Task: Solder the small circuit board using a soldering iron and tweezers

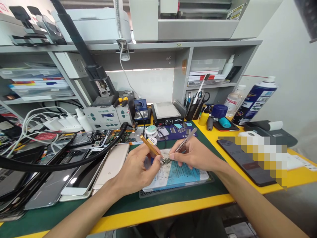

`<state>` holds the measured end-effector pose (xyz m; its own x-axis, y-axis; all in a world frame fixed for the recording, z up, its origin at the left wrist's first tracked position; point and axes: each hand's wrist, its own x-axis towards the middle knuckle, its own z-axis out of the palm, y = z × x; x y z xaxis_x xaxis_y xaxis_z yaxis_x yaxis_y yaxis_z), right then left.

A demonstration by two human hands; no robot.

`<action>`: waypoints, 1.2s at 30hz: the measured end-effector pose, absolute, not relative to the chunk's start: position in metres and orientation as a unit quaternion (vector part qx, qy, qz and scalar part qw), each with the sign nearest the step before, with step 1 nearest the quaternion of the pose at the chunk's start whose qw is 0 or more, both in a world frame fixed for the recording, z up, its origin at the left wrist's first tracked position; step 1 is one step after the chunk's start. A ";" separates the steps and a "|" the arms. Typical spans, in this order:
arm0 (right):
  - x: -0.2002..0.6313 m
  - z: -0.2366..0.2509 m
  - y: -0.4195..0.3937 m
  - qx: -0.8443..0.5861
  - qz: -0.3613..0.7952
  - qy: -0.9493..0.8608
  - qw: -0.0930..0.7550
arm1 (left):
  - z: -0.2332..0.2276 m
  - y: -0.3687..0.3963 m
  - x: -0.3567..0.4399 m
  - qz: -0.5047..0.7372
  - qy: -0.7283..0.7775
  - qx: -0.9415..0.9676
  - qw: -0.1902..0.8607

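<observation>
Circuit board (166, 161), small and dark, lies on the blue-and-white work pad (178, 177) at the middle of the green worktop (123, 201), between both hands.

Head view:
- Left hand (135, 172) is closed in a pen-like pinch around an orange-handled tool (150, 146). The handle slants up and away; the tip comes down at the board's left edge. Tip contact cannot be confirmed, as the fingers partly hide it.
- Right hand (195, 154) is closed on silver tweezers (185, 140), tips pointing down to the board's right side. Judgement: the tweezers steady the small part while the other tool works on it.
- Both wrists sit low near the pad, likely for steadiness on fine work.
- Pad rests on a grey mat, which probably protects the surface beneath.
- Left of the pad: a row of phones (81, 175) lying flat, some opened, with a black hose (74, 162) crossing over them.
- Behind: a grey station (107, 117) with display, a small hot plate (167, 114), and solder reels (151, 130) within reach.
- Right: a dark phone (237, 158) on the yellow strip, a spray can (257, 99), and a pen holder (195, 107).
</observation>
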<state>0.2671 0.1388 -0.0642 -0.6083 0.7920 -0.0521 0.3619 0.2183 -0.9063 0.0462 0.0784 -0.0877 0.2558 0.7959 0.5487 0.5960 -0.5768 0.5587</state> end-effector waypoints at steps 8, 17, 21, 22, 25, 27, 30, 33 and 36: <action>0.268 -0.069 0.143 -0.373 0.493 -0.754 0.222 | -0.088 0.078 0.046 0.418 0.445 0.782 0.124; 0.268 -0.070 0.141 -0.372 0.497 -0.751 0.224 | -0.088 0.077 0.045 0.418 0.444 0.783 0.118; 0.268 -0.069 0.141 -0.375 0.495 -0.752 0.221 | -0.088 0.078 0.046 0.418 0.445 0.783 0.119; 0.267 -0.068 0.140 -0.375 0.494 -0.752 0.221 | -0.088 0.078 0.046 0.418 0.445 0.783 0.118; 0.266 -0.068 0.140 -0.370 0.491 -0.756 0.225 | -0.087 0.078 0.046 0.418 0.445 0.783 0.116; 0.266 -0.067 0.140 -0.369 0.491 -0.757 0.226 | -0.087 0.077 0.046 0.417 0.446 0.783 0.116; 0.267 -0.068 0.140 -0.372 0.491 -0.756 0.223 | -0.087 0.078 0.046 0.416 0.447 0.783 0.118; 0.268 -0.068 0.140 -0.373 0.491 -0.756 0.222 | -0.088 0.078 0.046 0.416 0.449 0.782 0.118; 0.268 -0.069 0.140 -0.373 0.487 -0.758 0.222 | -0.088 0.079 0.046 0.418 0.447 0.782 0.117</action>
<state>0.2681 0.1400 -0.0689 -0.6237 0.7812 -0.0265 0.3484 0.2475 -0.9041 0.0462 0.0786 -0.0878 0.2511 0.7973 0.5488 0.6019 -0.5727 0.5566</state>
